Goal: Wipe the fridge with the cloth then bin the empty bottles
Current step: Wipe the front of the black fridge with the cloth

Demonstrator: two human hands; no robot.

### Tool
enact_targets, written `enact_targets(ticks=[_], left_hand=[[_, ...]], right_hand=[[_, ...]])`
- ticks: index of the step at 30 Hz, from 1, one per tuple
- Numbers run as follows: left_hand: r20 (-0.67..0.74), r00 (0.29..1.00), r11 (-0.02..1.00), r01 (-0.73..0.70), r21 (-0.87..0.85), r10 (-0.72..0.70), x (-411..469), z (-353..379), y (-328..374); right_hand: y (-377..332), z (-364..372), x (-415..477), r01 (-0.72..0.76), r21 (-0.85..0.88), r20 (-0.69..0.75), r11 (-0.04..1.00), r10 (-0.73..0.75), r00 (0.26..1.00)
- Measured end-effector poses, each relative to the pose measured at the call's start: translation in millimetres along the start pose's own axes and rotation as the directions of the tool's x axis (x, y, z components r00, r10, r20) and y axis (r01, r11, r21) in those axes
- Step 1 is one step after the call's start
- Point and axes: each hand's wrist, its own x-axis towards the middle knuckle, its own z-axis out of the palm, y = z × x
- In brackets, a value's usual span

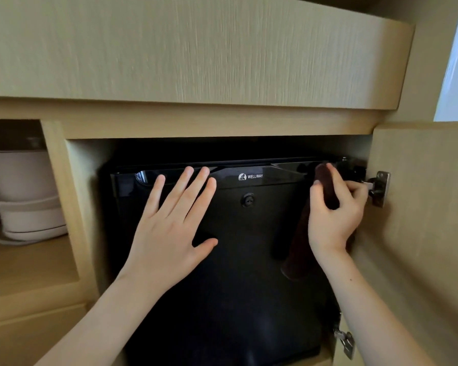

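A small black fridge (238, 286) with a white logo and a round lock sits inside a wooden cabinet, its door closed. My left hand (173, 225) lies flat on the fridge door, fingers spread, holding nothing. My right hand (333, 215) grips a dark brown cloth (299, 249) against the fridge's upper right corner; the cloth hangs down below the hand. No bottles are in view.
The cabinet door (421, 233) stands open on the right, with metal hinges (380, 188) close to my right hand. A white electric kettle (24, 196) on its base sits in the open shelf on the left. A wooden drawer front (196, 48) overhangs above.
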Motion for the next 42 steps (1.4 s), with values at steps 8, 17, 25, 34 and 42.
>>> enact_targets(ticks=[8, 17, 25, 34, 42], left_hand=[[-0.028, 0.999, 0.999, -0.038, -0.003, 0.038, -14.8, 8.6, -6.8], [-0.083, 0.996, 0.999, -0.046, -0.013, 0.044, -23.3, 18.6, -11.6], [-0.152, 0.987, 0.998, -0.051, -0.026, 0.046, -24.2, 37.2, -15.7], [-0.206, 0.975, 0.993, -0.093, -0.067, 0.078, -25.7, 48.9, -21.8], [-0.159, 0.984, 0.988, -0.095, -0.121, 0.075, -45.0, 58.3, -22.0]], right_hand=[[5.5, -5.8, -53.0, 0.340, -0.067, 0.242, 0.938, -0.316, 0.917], [53.6, -38.2, -60.9, -0.144, -0.110, -0.068, 0.984, 0.137, 0.988], [48.6, -42.5, -84.2, -0.243, -0.176, -0.056, 0.954, 0.237, 0.970], [5.4, -11.2, -30.5, 0.016, -0.078, -0.028, 0.997, -0.019, 0.999], [36.8, -32.1, -76.3, -0.058, -0.143, -0.022, 0.988, 0.055, 0.998]])
